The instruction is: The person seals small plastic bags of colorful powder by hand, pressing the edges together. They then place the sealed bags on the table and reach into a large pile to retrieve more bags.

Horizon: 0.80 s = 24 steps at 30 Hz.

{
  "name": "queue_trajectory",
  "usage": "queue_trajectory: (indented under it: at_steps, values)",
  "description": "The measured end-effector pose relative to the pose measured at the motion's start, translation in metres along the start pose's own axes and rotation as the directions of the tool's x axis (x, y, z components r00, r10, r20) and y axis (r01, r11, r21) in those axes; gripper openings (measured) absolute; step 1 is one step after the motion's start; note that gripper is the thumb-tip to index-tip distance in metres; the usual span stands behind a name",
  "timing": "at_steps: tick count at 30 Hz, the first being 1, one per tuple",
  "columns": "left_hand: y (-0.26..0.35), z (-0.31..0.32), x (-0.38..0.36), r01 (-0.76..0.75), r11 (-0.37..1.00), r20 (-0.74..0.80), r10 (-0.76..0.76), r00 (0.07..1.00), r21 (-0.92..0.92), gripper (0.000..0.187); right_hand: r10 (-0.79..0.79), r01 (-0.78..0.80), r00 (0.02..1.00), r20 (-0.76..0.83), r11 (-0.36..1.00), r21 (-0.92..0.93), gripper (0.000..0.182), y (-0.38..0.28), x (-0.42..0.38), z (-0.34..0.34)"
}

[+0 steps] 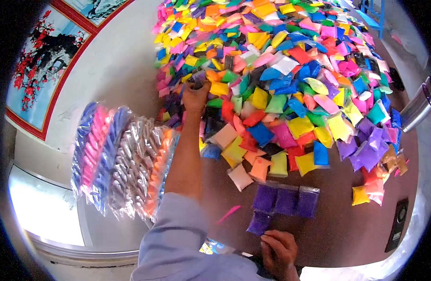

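Note:
My left hand (195, 97) reaches into the left side of a large heap of colourful small packets (276, 104). Its fingers are curled at a dark packet, partly hidden, and I cannot make out exactly what they hold. Near the table's front edge, my right hand (279, 248) has its thumb and fingers together at the lower edge of a purple packet (259, 222). Above that packet, more purple packets (286, 200) lie side by side in a row on the brown table (337, 225).
Clear bags of twisted coloured pieces (124, 161) stand left of my left forearm. A pink scrap (229, 213) lies on the table. At the right are a purple packet pile (369, 145), a black device (397, 225) and a metal cylinder (419, 105).

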<state>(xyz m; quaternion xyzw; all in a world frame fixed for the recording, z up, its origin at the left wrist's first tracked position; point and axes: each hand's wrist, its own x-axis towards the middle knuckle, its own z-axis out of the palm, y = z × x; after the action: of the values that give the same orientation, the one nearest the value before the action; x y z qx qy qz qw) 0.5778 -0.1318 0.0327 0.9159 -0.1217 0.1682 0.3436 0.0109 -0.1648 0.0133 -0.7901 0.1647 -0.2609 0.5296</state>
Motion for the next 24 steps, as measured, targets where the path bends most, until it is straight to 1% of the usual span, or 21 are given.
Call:
queue_trajectory:
  at_steps: [1, 2, 3, 4, 6, 7, 9, 10, 11, 12, 13, 14, 16, 17, 18, 20, 21, 23, 24]
  values:
    - [0.016, 0.0, -0.002, -0.014, 0.962, 0.009, 0.017, 1.0, -0.274, 0.063, 0.0, 0.0, 1.0, -0.005, 1.0, -0.003, 0.018, 0.0, 0.001, 0.001]
    - [0.032, -0.001, -0.004, -0.022, 0.851, 0.015, 0.035, 0.999, -0.525, 0.056, 0.0, 0.0, 1.0, -0.009, 1.0, -0.004, 0.018, -0.001, 0.001, 0.002]
    - [0.053, -0.007, -0.007, -0.025, 0.848, 0.015, 0.038, 0.999, -0.529, 0.056, -0.002, 0.001, 1.0, -0.013, 1.0, -0.007, 0.018, -0.003, 0.002, 0.003]
    - [0.079, -0.012, -0.013, 0.04, 0.803, 0.108, 0.03, 0.994, -0.595, 0.061, -0.001, 0.0, 1.0, -0.017, 1.0, -0.017, 0.018, -0.005, 0.002, 0.002]
    - [0.127, -0.017, -0.023, 0.187, 0.693, 0.298, 0.043, 0.954, -0.697, 0.072, 0.004, -0.006, 0.999, -0.034, 0.999, -0.038, 0.017, -0.007, 0.003, 0.0]
    - [0.142, -0.013, -0.027, 0.189, 0.687, 0.306, 0.051, 0.951, -0.702, 0.072, 0.01, -0.011, 1.0, -0.017, 0.999, -0.031, 0.017, -0.008, 0.004, -0.002]
    - [0.168, -0.005, -0.032, 0.175, 0.622, 0.322, 0.132, 0.937, -0.764, 0.072, 0.021, -0.022, 1.0, -0.013, 0.999, -0.033, 0.016, -0.005, 0.002, -0.004]
    - [0.176, -0.002, -0.032, 0.18, 0.615, 0.332, 0.141, 0.933, -0.767, 0.072, 0.012, -0.012, 1.0, 0.007, 1.0, -0.01, 0.016, 0.002, -0.001, -0.003]
    - [0.184, 0.0, -0.031, 0.06, 0.764, 0.349, 0.222, 0.911, -0.642, 0.071, 0.004, -0.004, 1.0, 0.027, 1.0, 0.013, 0.017, 0.005, -0.003, -0.003]
    - [0.191, 0.001, -0.032, -0.081, 0.867, 0.377, 0.296, 0.877, -0.492, 0.07, 0.011, -0.011, 1.0, 0.017, 1.0, 0.004, 0.017, 0.005, -0.004, -0.003]
    - [0.21, -0.016, -0.051, 0.033, 0.877, 0.454, 0.215, 0.864, -0.479, 0.067, 0.013, -0.013, 1.0, 0.017, 1.0, 0.012, 0.017, 0.003, -0.003, -0.004]
    - [0.209, -0.016, -0.053, 0.034, 0.875, 0.457, 0.219, 0.862, -0.483, 0.067, 0.012, -0.013, 1.0, 0.019, 1.0, 0.022, 0.018, 0.002, -0.003, -0.004]
    - [0.208, -0.021, -0.055, 0.067, 0.789, 0.464, 0.289, 0.837, -0.611, 0.069, 0.006, -0.007, 1.0, 0.011, 1.0, 0.015, 0.018, 0.005, -0.004, -0.002]
    - [0.204, -0.025, -0.059, 0.095, 0.79, 0.438, 0.231, 0.869, -0.605, 0.061, -0.002, 0.002, 1.0, 0.008, 1.0, 0.014, 0.019, 0.006, -0.004, -0.001]
    - [0.195, -0.026, -0.061, 0.094, 0.789, 0.439, 0.234, 0.867, -0.607, 0.061, -0.001, 0.001, 1.0, 0.004, 1.0, 0.012, 0.019, 0.005, -0.004, -0.002]
    - [0.171, -0.024, -0.063, -0.179, 0.802, 0.358, 0.438, 0.825, -0.569, 0.055, -0.008, 0.008, 1.0, 0.027, 1.0, 0.004, 0.018, 0.003, -0.002, -0.003]
    - [0.167, -0.03, -0.071, -0.179, 0.803, 0.359, 0.437, 0.824, -0.568, 0.055, -0.007, 0.007, 1.0, 0.027, 1.0, 0.005, 0.018, 0.003, -0.002, -0.003]
    - [0.16, -0.045, -0.087, -0.244, 0.869, 0.399, 0.425, 0.812, -0.43, 0.049, -0.031, 0.031, 0.999, 0.016, 1.0, 0.004, 0.018, 0.004, -0.002, -0.002]
    - [0.153, -0.045, -0.089, -0.245, 0.869, 0.398, 0.426, 0.812, -0.43, 0.049, -0.032, 0.032, 0.999, 0.016, 0.999, 0.004, 0.018, 0.005, -0.002, -0.001]
